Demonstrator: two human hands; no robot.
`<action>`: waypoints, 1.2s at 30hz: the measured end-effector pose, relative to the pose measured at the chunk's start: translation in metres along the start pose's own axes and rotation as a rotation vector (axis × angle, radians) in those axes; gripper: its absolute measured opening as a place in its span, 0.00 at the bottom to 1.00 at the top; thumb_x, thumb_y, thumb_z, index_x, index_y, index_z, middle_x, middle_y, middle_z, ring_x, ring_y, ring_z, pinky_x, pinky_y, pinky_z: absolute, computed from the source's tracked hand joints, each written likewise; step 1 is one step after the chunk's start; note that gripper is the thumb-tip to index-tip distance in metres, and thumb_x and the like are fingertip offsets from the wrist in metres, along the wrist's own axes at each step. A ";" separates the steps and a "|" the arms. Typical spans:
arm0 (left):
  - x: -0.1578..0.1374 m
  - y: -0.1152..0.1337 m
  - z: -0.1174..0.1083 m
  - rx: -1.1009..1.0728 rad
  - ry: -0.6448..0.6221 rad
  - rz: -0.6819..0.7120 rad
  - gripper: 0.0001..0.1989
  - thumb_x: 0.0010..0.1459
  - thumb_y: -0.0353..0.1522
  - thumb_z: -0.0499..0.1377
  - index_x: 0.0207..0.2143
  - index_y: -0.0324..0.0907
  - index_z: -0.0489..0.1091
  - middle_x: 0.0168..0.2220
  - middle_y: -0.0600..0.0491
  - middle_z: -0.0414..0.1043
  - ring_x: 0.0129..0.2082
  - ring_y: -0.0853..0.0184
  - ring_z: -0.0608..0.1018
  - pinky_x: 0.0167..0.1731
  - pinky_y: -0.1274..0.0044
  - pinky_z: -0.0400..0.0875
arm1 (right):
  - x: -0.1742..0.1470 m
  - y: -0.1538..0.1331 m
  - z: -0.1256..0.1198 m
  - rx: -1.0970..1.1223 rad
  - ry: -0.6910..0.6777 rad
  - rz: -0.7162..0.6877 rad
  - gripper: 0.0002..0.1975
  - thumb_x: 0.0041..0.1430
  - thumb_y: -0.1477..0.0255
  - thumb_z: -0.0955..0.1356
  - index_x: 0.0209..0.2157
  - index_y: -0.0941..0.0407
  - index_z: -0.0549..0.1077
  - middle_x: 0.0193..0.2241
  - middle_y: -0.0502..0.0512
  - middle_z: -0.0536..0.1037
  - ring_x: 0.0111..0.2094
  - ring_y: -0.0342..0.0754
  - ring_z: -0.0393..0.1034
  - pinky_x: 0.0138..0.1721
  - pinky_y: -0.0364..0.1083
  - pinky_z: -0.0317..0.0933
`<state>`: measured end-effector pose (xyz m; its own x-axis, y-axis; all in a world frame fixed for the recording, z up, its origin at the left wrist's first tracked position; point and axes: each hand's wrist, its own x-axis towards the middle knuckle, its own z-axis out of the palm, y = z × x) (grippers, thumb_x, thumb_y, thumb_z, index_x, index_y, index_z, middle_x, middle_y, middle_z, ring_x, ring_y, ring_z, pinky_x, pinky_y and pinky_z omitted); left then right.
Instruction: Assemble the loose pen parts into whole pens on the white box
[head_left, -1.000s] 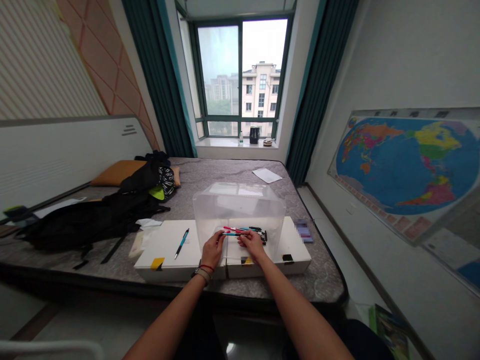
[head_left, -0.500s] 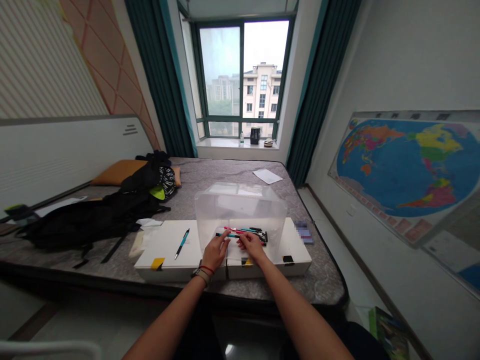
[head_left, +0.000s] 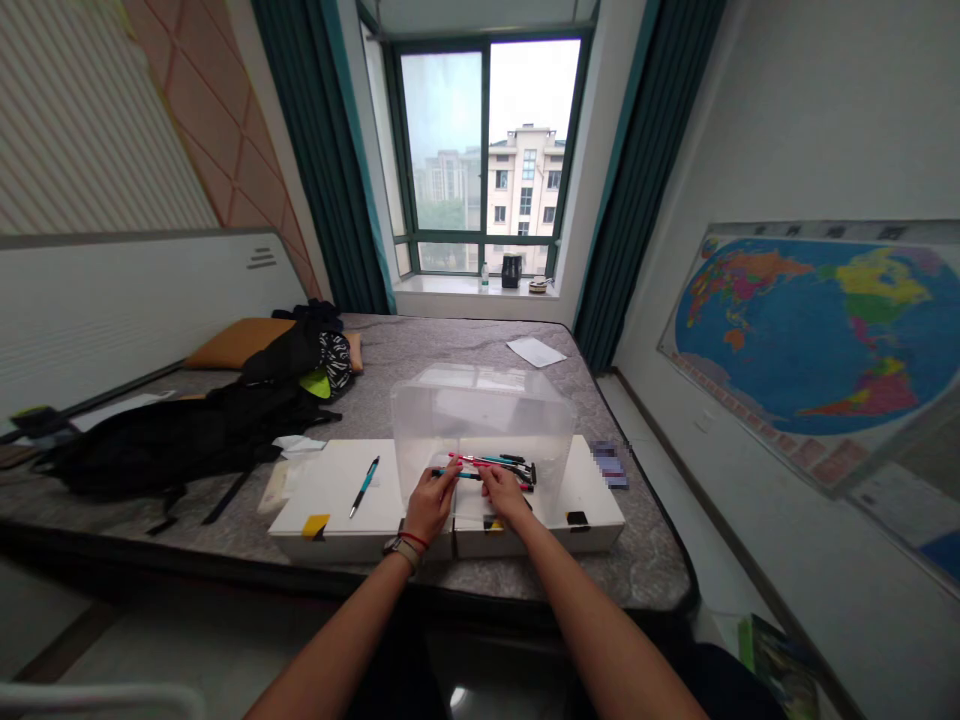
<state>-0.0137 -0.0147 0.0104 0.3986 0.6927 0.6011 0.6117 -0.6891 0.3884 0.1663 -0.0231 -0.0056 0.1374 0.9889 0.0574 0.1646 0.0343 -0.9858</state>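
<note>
blue pen [head_left: 469, 476], one, links left hand [head_left: 429, 505] and right hand [head_left: 504, 496] above two boxes [head_left: 322, 480].

Lone pen [head_left: 365, 487] left of bin [head_left: 487, 415]

No brand, number or word was legible. The wall map [head_left: 795, 330] carried spaced dark characters [head_left: 832, 231] along its top border — too blurred to read. Any print in the reddish panels [head_left: 813, 463] along its lower edge was likewise unresolved — too small.
</note>
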 end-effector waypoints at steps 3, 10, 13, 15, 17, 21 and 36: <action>0.000 -0.001 0.001 0.004 -0.012 -0.017 0.19 0.64 0.32 0.47 0.57 0.51 0.61 0.56 0.54 0.65 0.48 0.64 0.71 0.49 0.69 0.68 | 0.000 0.000 0.002 -0.002 -0.029 -0.014 0.19 0.57 0.57 0.62 0.28 0.58 0.69 0.20 0.50 0.72 0.18 0.40 0.63 0.21 0.40 0.57; 0.002 0.003 -0.001 -0.124 0.006 -0.185 0.19 0.63 0.38 0.48 0.56 0.46 0.61 0.50 0.49 0.70 0.42 0.65 0.74 0.45 0.71 0.69 | -0.004 -0.002 0.003 -0.153 -0.188 -0.111 0.15 0.48 0.61 0.70 0.33 0.58 0.76 0.25 0.52 0.77 0.27 0.45 0.70 0.30 0.42 0.63; 0.003 0.006 -0.004 -0.176 0.006 -0.230 0.17 0.64 0.38 0.47 0.51 0.44 0.65 0.47 0.49 0.72 0.40 0.65 0.75 0.43 0.72 0.69 | -0.006 -0.006 0.000 -0.225 -0.244 -0.175 0.14 0.48 0.60 0.70 0.29 0.58 0.77 0.24 0.52 0.77 0.28 0.45 0.70 0.31 0.41 0.62; 0.003 0.007 -0.006 -0.200 0.021 -0.263 0.16 0.64 0.38 0.45 0.46 0.43 0.67 0.43 0.49 0.74 0.40 0.65 0.76 0.41 0.74 0.69 | -0.007 -0.007 -0.001 -0.238 -0.250 -0.178 0.16 0.52 0.59 0.68 0.27 0.59 0.77 0.23 0.52 0.77 0.27 0.45 0.70 0.30 0.41 0.61; 0.003 0.008 -0.007 -0.209 0.023 -0.298 0.14 0.64 0.37 0.45 0.42 0.43 0.68 0.37 0.51 0.75 0.36 0.65 0.76 0.37 0.75 0.68 | -0.007 -0.008 -0.001 -0.183 -0.197 -0.132 0.19 0.55 0.58 0.65 0.27 0.60 0.77 0.22 0.53 0.77 0.24 0.44 0.69 0.27 0.40 0.61; 0.003 0.008 -0.008 -0.208 0.003 -0.319 0.09 0.61 0.37 0.50 0.38 0.43 0.65 0.33 0.53 0.74 0.28 0.68 0.74 0.32 0.77 0.67 | -0.006 -0.006 0.002 -0.001 0.002 -0.022 0.21 0.56 0.58 0.62 0.29 0.61 0.75 0.23 0.57 0.77 0.20 0.42 0.67 0.22 0.40 0.61; 0.000 -0.003 -0.001 -0.350 0.113 -0.360 0.14 0.60 0.29 0.45 0.48 0.43 0.60 0.37 0.53 0.72 0.22 0.72 0.71 0.30 0.77 0.67 | -0.001 -0.002 0.002 0.227 0.155 0.023 0.21 0.53 0.55 0.63 0.28 0.60 0.72 0.20 0.53 0.75 0.16 0.40 0.63 0.16 0.38 0.56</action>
<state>-0.0168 -0.0128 0.0097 0.1172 0.8851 0.4504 0.4232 -0.4548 0.7836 0.1639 -0.0238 -0.0037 0.2895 0.9563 0.0405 -0.0612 0.0608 -0.9963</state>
